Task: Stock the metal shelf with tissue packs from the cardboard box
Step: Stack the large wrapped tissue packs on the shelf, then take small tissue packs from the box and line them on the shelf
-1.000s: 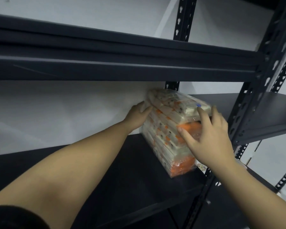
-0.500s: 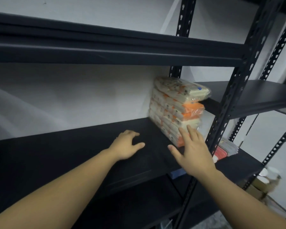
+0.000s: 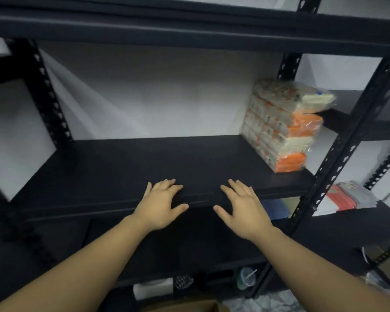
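A stack of tissue packs (image 3: 284,124), wrapped in clear plastic with orange and cream printing, stands at the right end of the black metal shelf (image 3: 126,167), against the white wall. My left hand (image 3: 160,203) and my right hand (image 3: 243,208) hover side by side over the shelf's front edge, fingers spread and empty, well left of the stack. A brown edge of the cardboard box (image 3: 189,306) shows at the bottom of the frame.
A perforated black upright (image 3: 347,136) stands right of the stack, with another shelf unit beyond it holding flat red and grey packs (image 3: 347,197). Below sit a plastic cup with a straw (image 3: 245,278) and a white roll (image 3: 153,289). The upper shelf beam (image 3: 189,28) crosses overhead.
Both hands let go of the tissue stack and drew back left and toward me to the shelf's front edge. The stack stays at the right end.
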Demonstrator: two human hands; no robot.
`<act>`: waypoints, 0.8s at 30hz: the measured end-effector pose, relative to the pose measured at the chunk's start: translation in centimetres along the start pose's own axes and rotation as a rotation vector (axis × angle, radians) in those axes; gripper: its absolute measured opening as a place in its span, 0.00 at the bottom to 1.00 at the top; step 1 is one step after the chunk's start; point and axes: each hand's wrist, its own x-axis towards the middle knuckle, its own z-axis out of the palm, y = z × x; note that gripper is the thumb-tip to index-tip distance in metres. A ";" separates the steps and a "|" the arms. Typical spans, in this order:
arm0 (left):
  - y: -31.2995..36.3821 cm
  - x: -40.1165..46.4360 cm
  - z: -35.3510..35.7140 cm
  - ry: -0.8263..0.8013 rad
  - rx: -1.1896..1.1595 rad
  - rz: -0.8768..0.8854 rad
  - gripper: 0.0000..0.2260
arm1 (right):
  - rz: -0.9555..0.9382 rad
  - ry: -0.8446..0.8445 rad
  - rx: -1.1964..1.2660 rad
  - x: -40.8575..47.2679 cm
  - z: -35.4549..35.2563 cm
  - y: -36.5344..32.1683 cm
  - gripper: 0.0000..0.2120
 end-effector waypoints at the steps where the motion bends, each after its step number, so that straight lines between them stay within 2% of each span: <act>1: 0.2 -1.3 0.4 0.027 0.020 0.000 0.32 | -0.035 0.019 0.017 -0.7 0.6 -0.1 0.33; 4: 1.3 -4.9 2.1 0.092 0.078 0.003 0.32 | -0.100 0.016 0.089 -3.2 2.5 -0.1 0.31; 7: 2.2 -8.5 4.7 0.078 0.054 -0.027 0.31 | -0.144 -0.068 0.127 -5.8 5.1 0.3 0.29; 14: 1.2 -16.0 12.5 -0.136 -0.071 -0.226 0.31 | -0.137 -0.280 0.200 -11.9 11.5 1.2 0.29; 18: 0.1 -19.3 16.4 -0.201 -0.082 -0.311 0.30 | -0.111 -0.382 0.212 -14.8 15.2 1.5 0.28; 24: -3.3 -23.4 24.8 -0.335 -0.154 -0.488 0.33 | 0.027 -0.510 0.227 -18.6 22.4 1.8 0.24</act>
